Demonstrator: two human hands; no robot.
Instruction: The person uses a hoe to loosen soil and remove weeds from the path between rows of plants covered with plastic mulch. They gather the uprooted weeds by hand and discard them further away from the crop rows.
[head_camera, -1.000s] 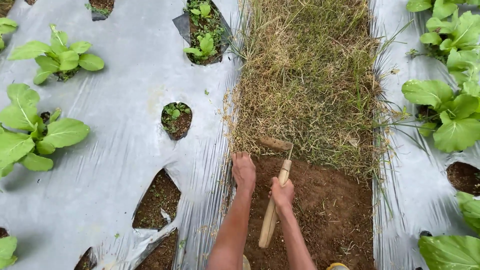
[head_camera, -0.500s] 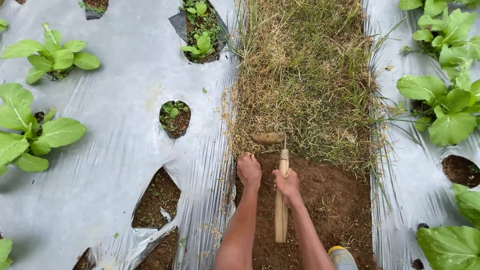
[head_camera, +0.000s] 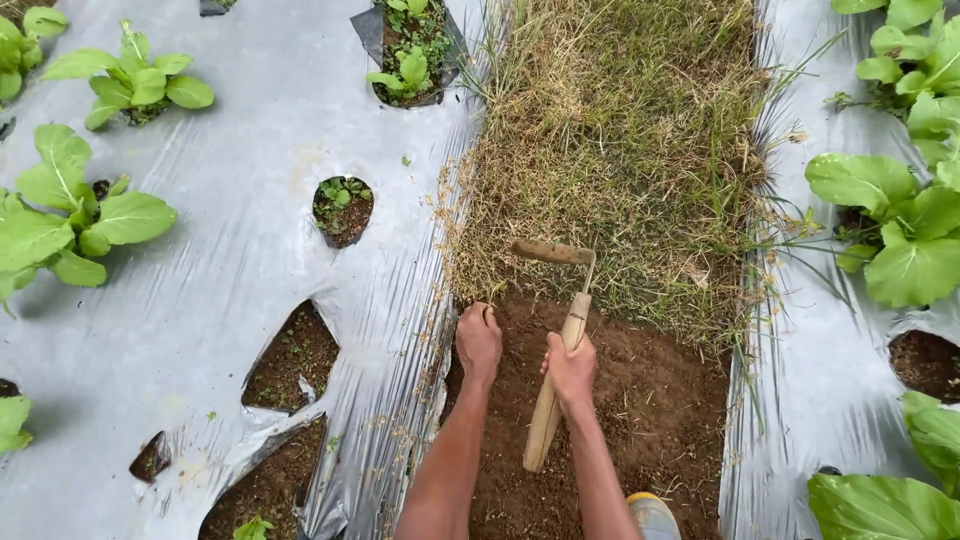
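Note:
My right hand (head_camera: 571, 371) grips the wooden handle of a small hand hoe (head_camera: 553, 400). Its soil-caked blade (head_camera: 552, 252) lies flat on the dry grass strip (head_camera: 610, 150), just beyond the edge of the bare brown soil (head_camera: 650, 410). My left hand (head_camera: 478, 342) rests as a closed fist on the soil beside the silver plastic mulch (head_camera: 230, 290), a hand's width left of the handle, with nothing visibly in it.
Leafy green plants (head_camera: 70, 215) grow from holes in the silver mulch on the left, and more leafy plants (head_camera: 905, 230) on the right. Torn openings (head_camera: 290, 355) expose soil at lower left. A shoe tip (head_camera: 652, 515) shows at the bottom edge.
The hoe blade has lifted and moved a little farther onto the grass, and the handle now tilts to the right. Both hands stay at the soil's edge.

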